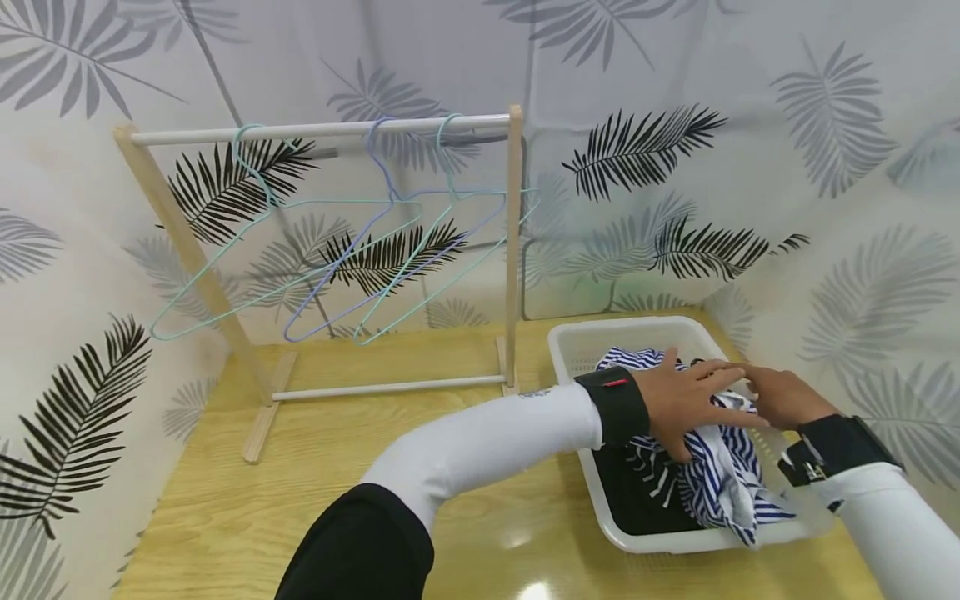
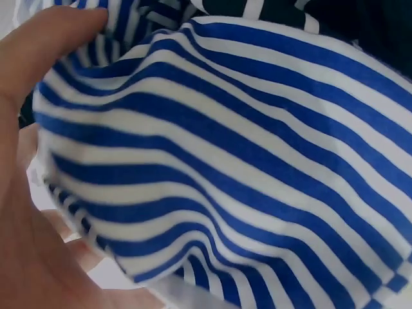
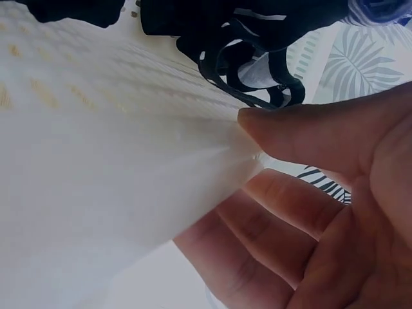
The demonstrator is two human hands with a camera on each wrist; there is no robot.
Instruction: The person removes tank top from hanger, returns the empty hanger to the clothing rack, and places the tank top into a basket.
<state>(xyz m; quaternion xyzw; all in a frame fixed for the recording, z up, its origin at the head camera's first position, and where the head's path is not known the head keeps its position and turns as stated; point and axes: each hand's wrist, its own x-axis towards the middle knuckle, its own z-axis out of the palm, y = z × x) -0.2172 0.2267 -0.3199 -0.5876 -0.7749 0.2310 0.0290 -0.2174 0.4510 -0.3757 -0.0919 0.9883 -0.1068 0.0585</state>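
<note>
My left hand (image 1: 693, 404) is over the basket with its fingers spread, touching a blue-and-white striped garment (image 1: 723, 471). In the left wrist view the striped cloth (image 2: 225, 148) fills most of the picture, the thumb (image 2: 58, 38) at its upper edge and the other fingers partly hidden behind it. Close to the left fingertips is my right hand (image 1: 787, 396), its fingertips hidden in the head view. The right wrist view shows that thumb and fingers (image 3: 277, 206) pinching the edge of a white cloth (image 3: 141, 180), which puckers at the pinch.
Dark cloth (image 1: 637, 500) lies under the striped garment in a white plastic basket (image 1: 622, 533). On the wooden table (image 1: 480, 525), a rack (image 1: 513, 250) stands at the left. Two green hangers (image 1: 225, 250) and a purple hanger (image 1: 315, 304) hang from its bar.
</note>
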